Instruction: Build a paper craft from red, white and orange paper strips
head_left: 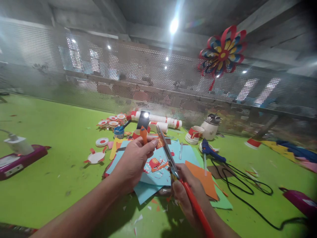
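Observation:
My left hand (138, 155) pinches a small orange paper piece (143, 134) that sticks up above the fingers. Scissors with red and yellow handles (195, 205) are in my right hand (184, 188), their metal blades pointing up and away, to the right of the orange piece and apart from it. Beneath both hands lie light blue paper sheets (192, 155), with a red cut piece (154, 162) and thin paper scraps on them. An orange sheet (205, 181) is partly covered by my right hand.
A blue glue gun (210, 150) with a black cord lies at right, near paper cups (194, 135) and a white jug (210, 127). At left are a white paper disc (96, 158) and a purple power strip (23, 162). A phone (143, 120) stands behind.

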`<control>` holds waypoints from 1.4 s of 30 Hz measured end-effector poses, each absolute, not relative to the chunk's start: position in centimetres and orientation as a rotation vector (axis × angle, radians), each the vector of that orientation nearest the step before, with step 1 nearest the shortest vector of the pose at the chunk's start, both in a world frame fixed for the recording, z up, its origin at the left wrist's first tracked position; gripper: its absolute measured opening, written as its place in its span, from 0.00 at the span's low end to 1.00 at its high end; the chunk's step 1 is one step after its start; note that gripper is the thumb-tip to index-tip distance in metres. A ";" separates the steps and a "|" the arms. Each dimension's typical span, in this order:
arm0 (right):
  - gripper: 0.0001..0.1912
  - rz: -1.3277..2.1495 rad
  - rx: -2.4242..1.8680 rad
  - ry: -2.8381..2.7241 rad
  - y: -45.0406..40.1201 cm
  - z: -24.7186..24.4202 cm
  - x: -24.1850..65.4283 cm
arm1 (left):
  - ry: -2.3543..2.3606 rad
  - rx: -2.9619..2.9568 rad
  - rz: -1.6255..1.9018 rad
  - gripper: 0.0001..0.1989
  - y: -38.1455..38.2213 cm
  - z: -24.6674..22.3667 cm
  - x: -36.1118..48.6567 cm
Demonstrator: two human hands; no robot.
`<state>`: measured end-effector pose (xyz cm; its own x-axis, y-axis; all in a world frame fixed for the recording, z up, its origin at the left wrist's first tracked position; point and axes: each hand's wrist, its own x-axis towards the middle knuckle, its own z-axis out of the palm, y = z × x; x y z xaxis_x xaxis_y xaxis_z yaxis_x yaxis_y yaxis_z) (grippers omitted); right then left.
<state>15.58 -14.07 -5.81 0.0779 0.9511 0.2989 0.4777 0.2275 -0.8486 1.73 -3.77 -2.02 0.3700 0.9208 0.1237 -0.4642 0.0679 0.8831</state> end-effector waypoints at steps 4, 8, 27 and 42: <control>0.23 0.614 -1.404 -1.503 -14.0 -6.1 15.5 | 0.547 1.024 1.113 0.09 -3.9 -2.0 1.8; 0.21 0.559 -1.423 -1.476 -13.9 -5.6 15.5 | 0.546 1.006 1.121 0.10 -3.9 -1.8 1.8; 0.15 0.401 -1.834 -1.719 -10.8 -6.6 17.9 | 0.544 1.342 1.029 0.09 -3.0 -3.3 2.1; 0.15 0.084 -1.863 -2.067 -8.0 -5.9 16.6 | 0.537 1.264 1.033 0.15 -2.4 -3.2 1.9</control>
<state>16.60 -7.99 -5.90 -0.0695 0.9729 0.2207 0.9518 0.1309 -0.2773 1.92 -2.37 -3.25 0.4734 0.8581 0.1987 -0.3311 -0.0356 0.9429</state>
